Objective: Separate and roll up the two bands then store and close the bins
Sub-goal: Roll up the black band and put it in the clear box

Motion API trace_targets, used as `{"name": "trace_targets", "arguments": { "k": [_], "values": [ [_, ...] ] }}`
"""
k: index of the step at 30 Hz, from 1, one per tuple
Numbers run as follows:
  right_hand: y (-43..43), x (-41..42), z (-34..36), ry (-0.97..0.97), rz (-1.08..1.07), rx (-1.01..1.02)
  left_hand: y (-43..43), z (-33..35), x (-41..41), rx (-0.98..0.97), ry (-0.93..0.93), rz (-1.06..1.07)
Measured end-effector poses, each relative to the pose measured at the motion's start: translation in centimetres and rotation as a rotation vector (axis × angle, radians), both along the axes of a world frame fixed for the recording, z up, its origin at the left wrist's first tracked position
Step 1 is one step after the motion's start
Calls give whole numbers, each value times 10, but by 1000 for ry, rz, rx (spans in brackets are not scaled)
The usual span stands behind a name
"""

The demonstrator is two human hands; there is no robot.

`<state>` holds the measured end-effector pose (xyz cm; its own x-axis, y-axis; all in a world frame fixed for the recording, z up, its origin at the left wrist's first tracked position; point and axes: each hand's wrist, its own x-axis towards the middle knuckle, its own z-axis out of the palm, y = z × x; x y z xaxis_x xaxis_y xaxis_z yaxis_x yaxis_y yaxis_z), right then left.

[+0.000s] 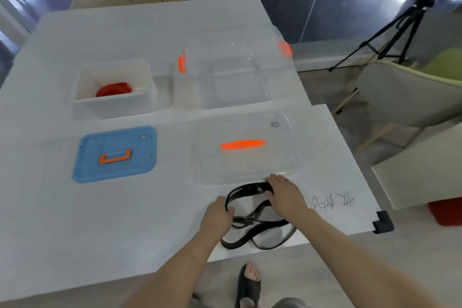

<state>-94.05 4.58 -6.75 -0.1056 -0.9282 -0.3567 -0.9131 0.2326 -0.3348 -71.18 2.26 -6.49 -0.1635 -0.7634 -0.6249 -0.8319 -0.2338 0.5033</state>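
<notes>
A black band (260, 229) lies in loose loops at the near edge of the white table (62, 220). My left hand (217, 216) grips its left side. My right hand (285, 194) presses down on the top loop of the same band. A red band (113, 89) sits rolled inside the open white bin (112, 105) at the back left. The blue lid (113, 154) with an orange handle lies flat in front of that bin. An open clear bin (232, 70) stands at the back right, and its clear lid (245, 147) with an orange handle lies in front of it.
Handwriting (332, 201) marks the table near its right corner, which carries a black corner guard (382, 221). A chair (405, 97) and a tripod (397, 30) stand to the right. My sandalled foot (248, 282) shows below the table edge.
</notes>
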Motion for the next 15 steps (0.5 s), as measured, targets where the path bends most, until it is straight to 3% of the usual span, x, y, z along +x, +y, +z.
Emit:
{"name": "trace_targets", "arguments": {
  "k": [4, 15],
  "values": [
    [1, 2, -15, 43, 10, 25, -5, -11, -8, 86, 43, 205],
    [10, -12, -18, 19, -39, 24, 8, 9, -11, -16, 83, 209]
  ]
}}
